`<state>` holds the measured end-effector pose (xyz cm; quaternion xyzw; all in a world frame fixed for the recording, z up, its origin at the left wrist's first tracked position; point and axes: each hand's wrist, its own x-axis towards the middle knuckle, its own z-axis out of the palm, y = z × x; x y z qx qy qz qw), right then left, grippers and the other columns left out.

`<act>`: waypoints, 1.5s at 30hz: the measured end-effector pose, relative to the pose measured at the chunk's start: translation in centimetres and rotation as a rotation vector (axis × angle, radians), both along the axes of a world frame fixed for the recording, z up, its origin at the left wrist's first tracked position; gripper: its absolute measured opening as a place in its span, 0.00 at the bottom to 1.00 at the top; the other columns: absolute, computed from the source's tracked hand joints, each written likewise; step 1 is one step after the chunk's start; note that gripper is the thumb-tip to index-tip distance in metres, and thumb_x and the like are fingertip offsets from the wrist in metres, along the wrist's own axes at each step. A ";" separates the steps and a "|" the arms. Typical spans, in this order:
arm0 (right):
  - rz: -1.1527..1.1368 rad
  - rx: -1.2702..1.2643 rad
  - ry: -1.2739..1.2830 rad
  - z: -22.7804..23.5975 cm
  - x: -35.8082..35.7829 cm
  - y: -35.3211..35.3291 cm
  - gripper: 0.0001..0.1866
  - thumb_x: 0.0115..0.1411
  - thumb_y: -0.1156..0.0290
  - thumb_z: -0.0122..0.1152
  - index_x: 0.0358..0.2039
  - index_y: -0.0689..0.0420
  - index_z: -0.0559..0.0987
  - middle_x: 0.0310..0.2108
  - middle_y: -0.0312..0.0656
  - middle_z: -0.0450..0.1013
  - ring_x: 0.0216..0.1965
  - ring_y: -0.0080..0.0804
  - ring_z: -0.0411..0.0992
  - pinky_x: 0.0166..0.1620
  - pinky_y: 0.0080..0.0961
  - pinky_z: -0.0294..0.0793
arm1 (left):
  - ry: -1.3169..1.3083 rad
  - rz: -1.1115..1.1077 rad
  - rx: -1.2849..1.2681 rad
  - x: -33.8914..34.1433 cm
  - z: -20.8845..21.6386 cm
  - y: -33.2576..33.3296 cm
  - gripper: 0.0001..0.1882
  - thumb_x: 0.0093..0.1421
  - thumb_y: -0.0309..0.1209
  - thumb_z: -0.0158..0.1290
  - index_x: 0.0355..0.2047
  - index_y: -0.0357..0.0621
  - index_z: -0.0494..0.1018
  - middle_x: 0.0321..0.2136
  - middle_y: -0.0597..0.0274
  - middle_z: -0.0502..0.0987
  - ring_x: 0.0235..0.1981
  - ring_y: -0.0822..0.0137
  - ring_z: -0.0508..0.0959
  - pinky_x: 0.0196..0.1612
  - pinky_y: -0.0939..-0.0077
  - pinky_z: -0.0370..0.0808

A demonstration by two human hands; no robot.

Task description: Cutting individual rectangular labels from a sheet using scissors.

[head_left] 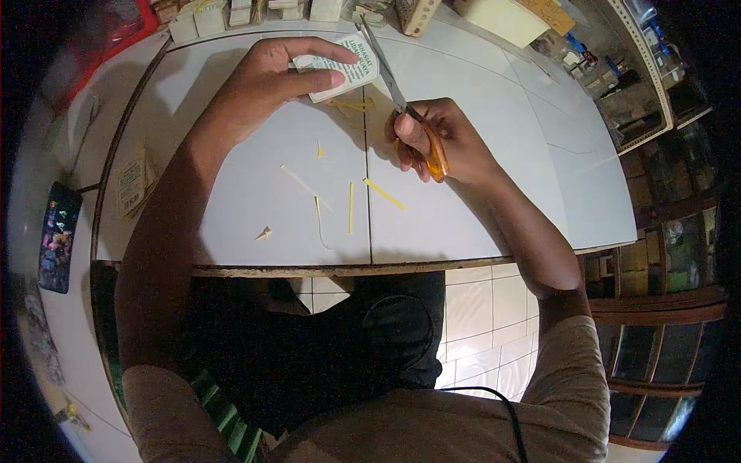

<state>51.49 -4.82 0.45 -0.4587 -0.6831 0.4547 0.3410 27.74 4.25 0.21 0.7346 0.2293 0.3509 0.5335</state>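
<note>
My left hand (282, 73) pinches a small white printed paper label (363, 76) between thumb and fingers, above the white tabletop (270, 224). The label has green lettering and a rounded corner. In my right hand (436, 139) is a pair of scissors (392, 85) with amber-orange handles, my thumb and fingers at the loops. The blades point up and away, close along the label's right edge. Whether they touch the paper, I cannot tell. Thin yellow strips (384, 194) and a pale paper sliver (305, 187) lie on the table below my hands.
A small stack of printed labels (133, 185) rests at the left. Beyond it lies a phone with a lit screen (59, 238). Small white boxes (208, 19) line the far edge, with a red-edged container (116, 35) at far left. A metal-framed shelf (648, 69) stands at right.
</note>
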 end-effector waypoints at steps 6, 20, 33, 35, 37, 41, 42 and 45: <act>0.003 -0.017 -0.034 0.2 0.0 0.0 0.29 0.56 0.42 0.60 0.19 0.60 0.75 0.13 0.35 0.68 0.16 0.20 0.70 0.19 0.19 0.68 | -0.011 -0.019 -0.007 -0.2 0.1 0.0 0.16 0.57 0.29 0.57 0.46 0.41 0.75 0.37 0.62 0.78 0.37 0.75 0.77 0.43 0.81 0.74; 0.036 -0.052 -0.058 0.2 0.5 0.2 0.29 0.54 0.42 0.63 0.18 0.60 0.76 0.13 0.33 0.67 0.15 0.20 0.69 0.19 0.18 0.68 | 0.072 -0.045 -0.019 -0.9 0.2 0.8 0.16 0.56 0.28 0.58 0.45 0.39 0.75 0.38 0.59 0.79 0.38 0.72 0.78 0.43 0.80 0.75; 0.066 -0.087 -0.094 0.6 0.5 0.3 0.29 0.52 0.44 0.66 0.18 0.61 0.76 0.12 0.34 0.67 0.14 0.21 0.69 0.18 0.19 0.69 | 0.186 -0.073 0.002 -1.7 0.6 1.3 0.15 0.55 0.27 0.58 0.43 0.38 0.75 0.38 0.58 0.78 0.39 0.72 0.77 0.43 0.80 0.73; 0.075 -0.076 -0.086 0.5 0.4 0.4 0.29 0.52 0.44 0.66 0.18 0.61 0.76 0.12 0.34 0.67 0.14 0.21 0.69 0.18 0.19 0.69 | 0.184 -0.069 0.013 -1.9 0.5 1.3 0.15 0.55 0.27 0.58 0.43 0.38 0.75 0.38 0.58 0.78 0.38 0.72 0.77 0.43 0.81 0.73; 0.075 -0.080 -0.095 0.4 0.5 0.5 0.29 0.52 0.44 0.66 0.18 0.61 0.76 0.12 0.34 0.67 0.14 0.22 0.69 0.18 0.19 0.69 | 0.179 -0.070 0.024 -1.9 0.4 1.4 0.15 0.55 0.27 0.58 0.43 0.38 0.75 0.38 0.58 0.78 0.38 0.72 0.77 0.43 0.81 0.73; 0.089 -0.064 -0.096 -0.1 1.0 0.7 0.28 0.52 0.45 0.67 0.19 0.61 0.76 0.12 0.35 0.67 0.14 0.22 0.69 0.18 0.19 0.69 | 0.208 -0.060 0.010 -1.7 0.6 1.2 0.15 0.54 0.27 0.58 0.43 0.38 0.76 0.37 0.59 0.78 0.36 0.73 0.77 0.41 0.83 0.73; 0.091 -0.065 -0.095 -0.1 0.9 0.7 0.28 0.52 0.45 0.67 0.19 0.61 0.76 0.12 0.35 0.67 0.14 0.22 0.69 0.18 0.19 0.69 | 0.214 -0.061 0.009 -1.8 0.7 1.1 0.14 0.54 0.27 0.58 0.42 0.38 0.76 0.37 0.59 0.78 0.36 0.74 0.77 0.41 0.83 0.73; 0.075 -0.072 -0.075 -0.3 0.8 0.8 0.27 0.52 0.46 0.68 0.20 0.62 0.77 0.12 0.35 0.68 0.14 0.21 0.70 0.18 0.18 0.69 | 0.218 -0.076 -0.005 -1.9 0.6 1.4 0.14 0.54 0.27 0.58 0.42 0.39 0.76 0.35 0.60 0.78 0.34 0.75 0.76 0.38 0.83 0.73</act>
